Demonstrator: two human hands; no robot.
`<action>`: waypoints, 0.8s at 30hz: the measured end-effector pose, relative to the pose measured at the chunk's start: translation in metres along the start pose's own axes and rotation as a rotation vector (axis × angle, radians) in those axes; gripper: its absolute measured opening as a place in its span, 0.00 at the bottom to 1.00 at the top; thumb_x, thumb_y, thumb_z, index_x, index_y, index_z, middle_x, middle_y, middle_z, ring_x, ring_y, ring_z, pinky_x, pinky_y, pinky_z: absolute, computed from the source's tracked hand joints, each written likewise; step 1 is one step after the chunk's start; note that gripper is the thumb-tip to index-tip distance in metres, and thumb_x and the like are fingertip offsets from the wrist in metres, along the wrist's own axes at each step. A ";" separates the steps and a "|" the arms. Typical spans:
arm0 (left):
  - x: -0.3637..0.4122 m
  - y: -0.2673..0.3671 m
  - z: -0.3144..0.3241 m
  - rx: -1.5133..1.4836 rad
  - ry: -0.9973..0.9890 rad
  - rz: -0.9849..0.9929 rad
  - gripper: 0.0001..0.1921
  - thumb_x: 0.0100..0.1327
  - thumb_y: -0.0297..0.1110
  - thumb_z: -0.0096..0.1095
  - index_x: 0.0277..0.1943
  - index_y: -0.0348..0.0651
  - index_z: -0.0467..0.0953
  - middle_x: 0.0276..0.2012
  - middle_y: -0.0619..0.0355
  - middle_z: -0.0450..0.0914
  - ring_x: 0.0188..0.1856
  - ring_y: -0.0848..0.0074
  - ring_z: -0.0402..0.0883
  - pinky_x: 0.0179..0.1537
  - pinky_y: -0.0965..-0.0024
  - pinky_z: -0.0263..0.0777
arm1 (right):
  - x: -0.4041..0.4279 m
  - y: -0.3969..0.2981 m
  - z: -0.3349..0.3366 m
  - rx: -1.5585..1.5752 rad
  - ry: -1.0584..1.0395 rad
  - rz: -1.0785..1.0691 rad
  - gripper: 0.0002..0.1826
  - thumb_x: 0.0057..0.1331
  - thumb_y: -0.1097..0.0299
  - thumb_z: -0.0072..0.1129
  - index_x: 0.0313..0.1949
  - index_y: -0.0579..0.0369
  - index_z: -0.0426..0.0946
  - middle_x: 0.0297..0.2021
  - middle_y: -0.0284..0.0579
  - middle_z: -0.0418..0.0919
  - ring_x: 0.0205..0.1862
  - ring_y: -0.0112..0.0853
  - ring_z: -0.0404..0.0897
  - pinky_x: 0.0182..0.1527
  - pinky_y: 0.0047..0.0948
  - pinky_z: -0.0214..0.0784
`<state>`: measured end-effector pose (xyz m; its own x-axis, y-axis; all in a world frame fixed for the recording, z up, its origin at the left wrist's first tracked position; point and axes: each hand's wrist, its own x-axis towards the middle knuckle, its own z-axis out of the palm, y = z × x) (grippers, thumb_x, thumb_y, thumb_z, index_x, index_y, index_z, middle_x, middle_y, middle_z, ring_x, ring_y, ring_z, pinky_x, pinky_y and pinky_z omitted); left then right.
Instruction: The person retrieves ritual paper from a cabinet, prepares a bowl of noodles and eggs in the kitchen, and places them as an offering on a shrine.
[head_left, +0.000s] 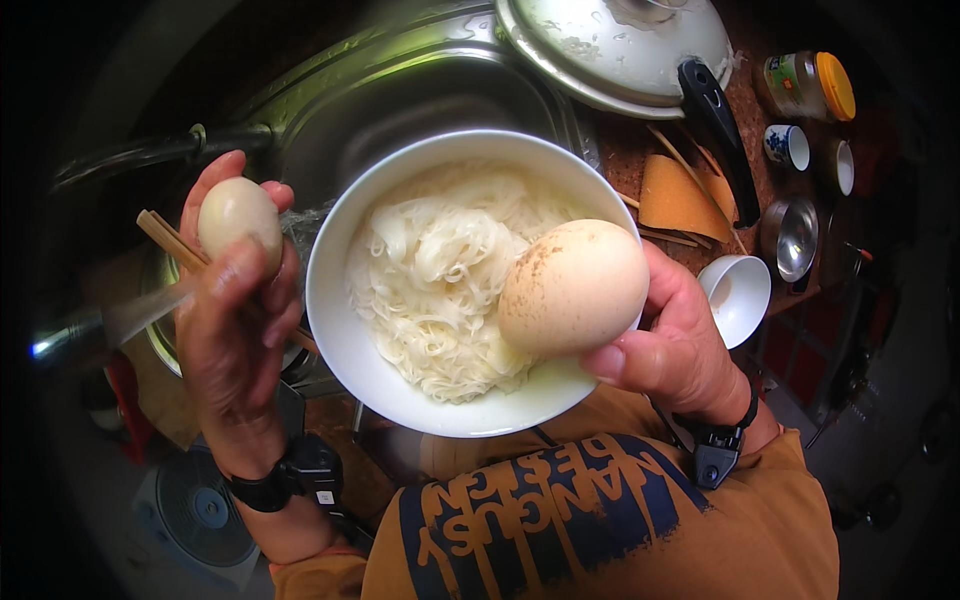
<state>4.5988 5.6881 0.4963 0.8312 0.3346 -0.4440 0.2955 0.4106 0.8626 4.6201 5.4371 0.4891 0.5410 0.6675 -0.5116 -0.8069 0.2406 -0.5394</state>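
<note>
A white bowl (465, 420) full of pale cooked noodles (442, 292) is in the middle, in front of my chest. My right hand (675, 352) is at the bowl's right side and holds a large speckled egg (574, 289) over the noodles; whether its hidden fingers also support the bowl, I cannot tell. My left hand (240, 330), wet, is left of the bowl with its fingers curled around a smaller pale egg (240, 217). Wooden chopsticks (172, 240) stick out to the left behind this hand and seem to pass behind it towards the bowl. Water runs from a faucet (67, 341) beside its wrist side.
Beyond the bowl lies a metal sink (360, 112). A large metal lid (615, 45) and a black handle (720, 142) are at the upper right. Further right stand a jar with a yellow cap (810, 86), a patterned cup (786, 147), a metal bowl (795, 240) and a small white bowl (735, 300).
</note>
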 end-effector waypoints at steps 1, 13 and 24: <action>-0.002 -0.001 0.000 0.031 0.027 0.018 0.22 0.68 0.49 0.42 0.53 0.38 0.64 0.36 0.52 0.74 0.14 0.88 0.63 0.10 0.89 0.53 | 0.000 0.000 0.000 -0.002 0.004 0.002 0.39 0.55 0.75 0.59 0.64 0.60 0.50 0.54 0.45 0.68 0.55 0.27 0.69 0.58 0.27 0.60; -0.004 -0.003 -0.016 0.129 -0.002 0.025 0.27 0.58 0.35 0.57 0.58 0.37 0.58 0.41 0.51 0.72 0.18 0.88 0.63 0.14 0.89 0.59 | 0.004 0.001 -0.002 0.060 -0.002 -0.028 0.38 0.55 0.73 0.59 0.63 0.61 0.52 0.52 0.44 0.70 0.54 0.27 0.69 0.57 0.27 0.61; -0.017 -0.001 -0.016 0.412 -0.010 0.069 0.34 0.57 0.54 0.56 0.58 0.36 0.60 0.31 0.58 0.73 0.15 0.90 0.60 0.12 0.88 0.51 | 0.006 -0.001 0.000 0.069 -0.001 -0.028 0.35 0.56 0.75 0.57 0.61 0.62 0.54 0.52 0.44 0.69 0.54 0.27 0.69 0.56 0.28 0.62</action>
<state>4.5769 5.6958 0.4993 0.8597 0.3402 -0.3810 0.4007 0.0133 0.9161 4.6243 5.4412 0.4869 0.5636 0.6607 -0.4959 -0.8058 0.3077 -0.5060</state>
